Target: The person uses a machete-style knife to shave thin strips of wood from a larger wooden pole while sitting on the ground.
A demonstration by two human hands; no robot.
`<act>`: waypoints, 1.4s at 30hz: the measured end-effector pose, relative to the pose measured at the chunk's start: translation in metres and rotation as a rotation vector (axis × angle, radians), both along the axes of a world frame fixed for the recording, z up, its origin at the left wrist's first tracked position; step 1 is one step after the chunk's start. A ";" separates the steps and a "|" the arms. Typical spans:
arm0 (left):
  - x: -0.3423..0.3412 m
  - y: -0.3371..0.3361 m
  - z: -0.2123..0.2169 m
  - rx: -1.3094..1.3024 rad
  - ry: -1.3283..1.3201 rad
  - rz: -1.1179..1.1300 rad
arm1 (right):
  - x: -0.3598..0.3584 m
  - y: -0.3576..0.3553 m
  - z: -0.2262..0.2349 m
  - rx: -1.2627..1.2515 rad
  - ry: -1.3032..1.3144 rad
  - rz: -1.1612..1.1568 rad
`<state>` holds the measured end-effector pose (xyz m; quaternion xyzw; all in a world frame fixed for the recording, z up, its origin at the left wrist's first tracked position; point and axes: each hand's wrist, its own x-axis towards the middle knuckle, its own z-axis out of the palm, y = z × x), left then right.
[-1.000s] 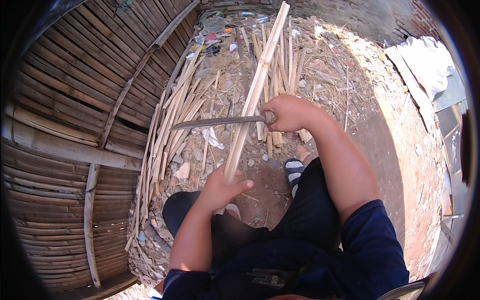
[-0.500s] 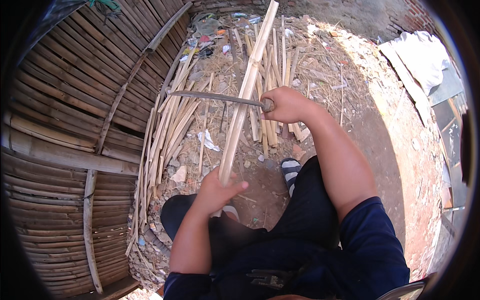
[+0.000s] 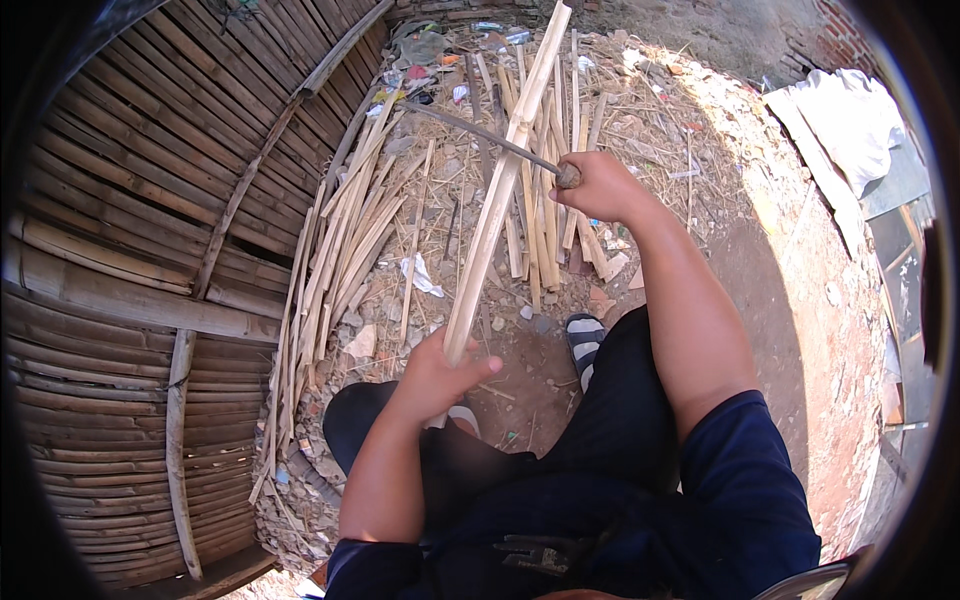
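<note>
A long split bamboo piece (image 3: 487,235) slants up and away from my lap, its pale hollow side showing. My left hand (image 3: 440,377) is wrapped round its lower end, with the thumb out to the right. In my right hand (image 3: 598,186) is the handle of a machete (image 3: 480,131). Its dark, narrow blade points to the far left and crosses the bamboo near a joint in its upper half. Whether the edge bites into the bamboo I cannot tell.
Split bamboo strips (image 3: 350,245) lie heaped along the slatted bamboo wall (image 3: 130,220) on the left. More strips (image 3: 540,240) lie on the littered ground ahead. A white sack (image 3: 850,125) rests on boards at the far right. My sandalled foot (image 3: 585,345) stands near the strips.
My right hand has moved the machete farther up the bamboo, and the blade now tilts more toward the far left. My left hand keeps its hold on the lower end.
</note>
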<state>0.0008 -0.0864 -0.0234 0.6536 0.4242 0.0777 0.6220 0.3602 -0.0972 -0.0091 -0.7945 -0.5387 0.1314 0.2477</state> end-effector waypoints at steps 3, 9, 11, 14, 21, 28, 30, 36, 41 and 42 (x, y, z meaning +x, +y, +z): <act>0.001 -0.001 -0.003 0.012 -0.016 -0.002 | -0.017 -0.002 0.005 0.003 -0.074 0.188; -0.002 0.000 -0.008 0.020 0.012 0.013 | -0.071 -0.002 0.020 -0.200 -0.095 0.567; -0.002 0.001 -0.006 0.013 0.024 0.008 | -0.069 0.000 0.022 -0.210 -0.098 0.567; -0.002 0.001 0.000 -0.017 0.031 -0.006 | -0.047 0.003 0.024 -0.196 -0.037 0.381; 0.001 0.000 0.001 -0.006 0.040 -0.036 | -0.023 -0.001 0.023 -0.167 -0.054 0.094; 0.003 -0.001 0.002 -0.033 0.036 -0.022 | -0.073 -0.006 0.021 -0.212 -0.094 0.564; 0.002 -0.001 0.000 -0.017 0.031 -0.017 | -0.080 -0.005 0.017 -0.198 -0.135 0.624; -0.001 0.000 0.003 0.006 0.021 -0.018 | -0.035 0.001 0.021 -0.166 0.000 0.269; 0.000 0.000 0.002 -0.012 0.018 -0.019 | -0.024 -0.004 0.023 -0.102 -0.052 0.031; 0.000 0.000 0.003 -0.003 0.022 -0.023 | -0.028 -0.005 0.025 -0.116 -0.048 0.073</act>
